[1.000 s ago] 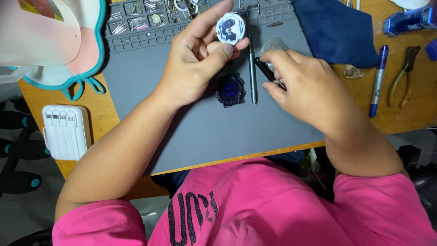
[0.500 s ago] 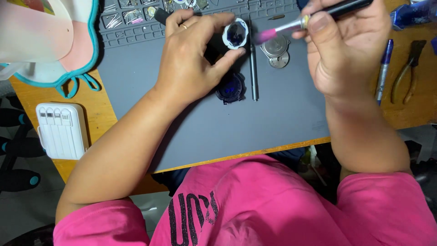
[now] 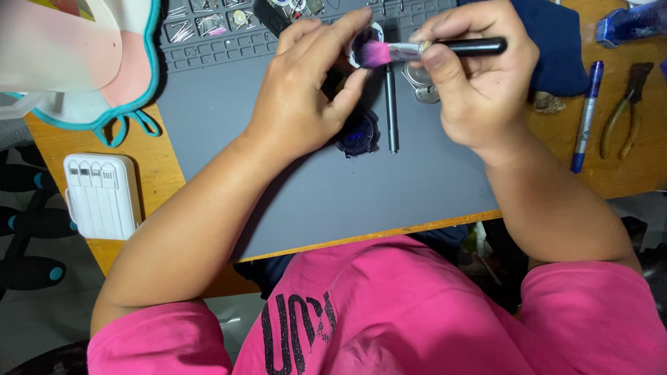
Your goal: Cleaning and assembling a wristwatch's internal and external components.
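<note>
Pink bristles of the brush [image 3: 417,50], lying crosswise in the right hand [image 3: 472,83] pinching grip, are touching the round part [image 3: 363,43] the left hand [image 3: 306,90] is pinching.

Bare grey mat [image 3: 361,201] open below both hands, dark round part [image 3: 358,135] and slim metal tool [image 3: 391,111] lying between them, parts tray [image 3: 208,35] crowding the far edge, pen [image 3: 586,118] and pliers [image 3: 623,104] lying off to the right.

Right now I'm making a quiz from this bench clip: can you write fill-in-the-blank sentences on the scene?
1. The right hand holds a brush with ____ bristles.
2. The left hand holds a small ____ part.
3. The pliers lie on the ____ table, right of the blue pen.

Missing words: pink; round; wooden
</note>
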